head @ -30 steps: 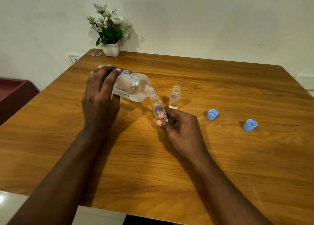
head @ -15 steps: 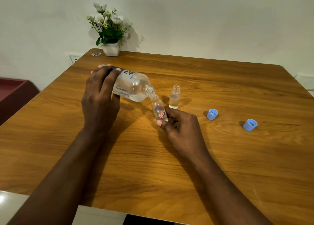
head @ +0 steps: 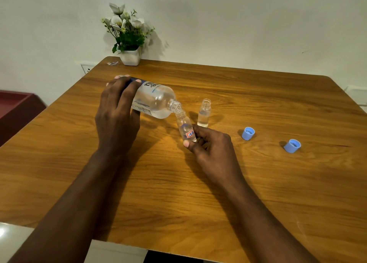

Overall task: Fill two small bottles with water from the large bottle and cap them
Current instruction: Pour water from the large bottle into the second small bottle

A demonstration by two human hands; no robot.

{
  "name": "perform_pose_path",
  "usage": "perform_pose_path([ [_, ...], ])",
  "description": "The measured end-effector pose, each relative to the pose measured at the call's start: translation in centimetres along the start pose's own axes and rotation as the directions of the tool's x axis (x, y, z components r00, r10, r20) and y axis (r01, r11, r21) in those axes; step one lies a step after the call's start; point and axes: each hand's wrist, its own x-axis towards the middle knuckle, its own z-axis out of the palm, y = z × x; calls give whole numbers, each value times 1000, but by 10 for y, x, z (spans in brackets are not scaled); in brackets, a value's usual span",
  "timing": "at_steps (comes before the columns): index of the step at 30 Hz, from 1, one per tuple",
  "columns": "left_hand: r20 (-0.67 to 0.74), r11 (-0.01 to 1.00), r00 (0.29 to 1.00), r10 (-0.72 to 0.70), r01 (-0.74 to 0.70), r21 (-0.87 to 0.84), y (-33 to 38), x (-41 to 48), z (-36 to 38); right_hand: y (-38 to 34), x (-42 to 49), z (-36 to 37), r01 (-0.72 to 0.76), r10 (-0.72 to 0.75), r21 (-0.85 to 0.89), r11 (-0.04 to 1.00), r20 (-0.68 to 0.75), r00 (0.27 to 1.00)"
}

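Observation:
My left hand grips the large clear bottle, tipped nearly flat with its open mouth pointing right and down. That mouth touches the neck of a small labelled bottle, which my right hand holds tilted toward it. A second small bottle stands upright and uncapped just behind, with some water in it. Two blue caps lie on the wooden table to the right, one nearer and one farther, both open side up.
A white pot of flowers stands at the table's far left corner, with a small scrap beside it. A dark red piece of furniture sits left of the table. The wall runs behind the far edge.

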Motion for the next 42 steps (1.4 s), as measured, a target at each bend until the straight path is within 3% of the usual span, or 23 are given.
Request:
perform_pose_path([
  [42,-5,1000,1000,5,-5,-2,1,1,-2,-2,0,0,-13,13,9,1000,1,1000],
])
